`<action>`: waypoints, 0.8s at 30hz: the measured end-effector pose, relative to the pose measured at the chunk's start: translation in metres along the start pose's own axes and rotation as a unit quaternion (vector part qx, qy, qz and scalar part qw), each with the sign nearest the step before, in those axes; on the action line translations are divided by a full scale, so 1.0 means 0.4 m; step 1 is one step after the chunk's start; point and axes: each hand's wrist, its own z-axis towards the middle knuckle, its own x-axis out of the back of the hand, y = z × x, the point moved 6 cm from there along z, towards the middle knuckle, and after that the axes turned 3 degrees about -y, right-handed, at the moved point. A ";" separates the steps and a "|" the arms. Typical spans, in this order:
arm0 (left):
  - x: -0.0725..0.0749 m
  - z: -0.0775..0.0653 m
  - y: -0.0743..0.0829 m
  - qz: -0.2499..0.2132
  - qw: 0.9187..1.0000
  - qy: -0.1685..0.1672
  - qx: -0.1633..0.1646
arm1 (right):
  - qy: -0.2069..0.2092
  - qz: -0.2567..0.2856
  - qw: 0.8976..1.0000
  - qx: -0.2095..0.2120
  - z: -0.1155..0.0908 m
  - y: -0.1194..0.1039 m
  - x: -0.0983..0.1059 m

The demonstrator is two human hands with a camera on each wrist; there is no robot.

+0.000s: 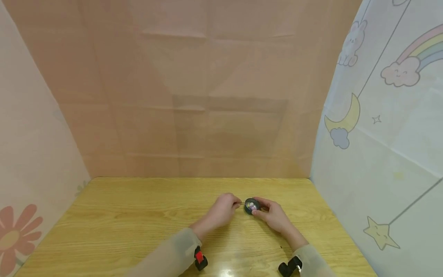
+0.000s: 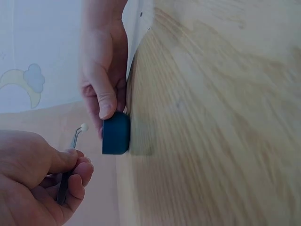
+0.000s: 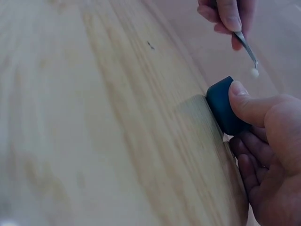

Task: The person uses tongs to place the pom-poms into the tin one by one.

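My left hand pinches bent-tip tweezers between thumb and fingers. A small round white bead sits at the tweezers' tip, above the rim of a small dark teal bowl. My right hand grips that bowl at its right side, thumb at the rim and fingers round the wall. The bowl stands upright on the wooden table, and in the head view several pale and purple small pieces show inside it. In the side views its inside is hidden by the wall.
The yellowish wooden table ends at a plain orange-brown sheet behind. Printed white sheets stand at the left and right. A tiny dark speck lies on the tabletop. Both wrists carry black strapped devices.
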 end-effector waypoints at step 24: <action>-0.007 0.000 -0.021 -0.012 0.999 0.032 0.000 | -0.004 -0.003 1.000 -0.001 0.000 0.004 0.002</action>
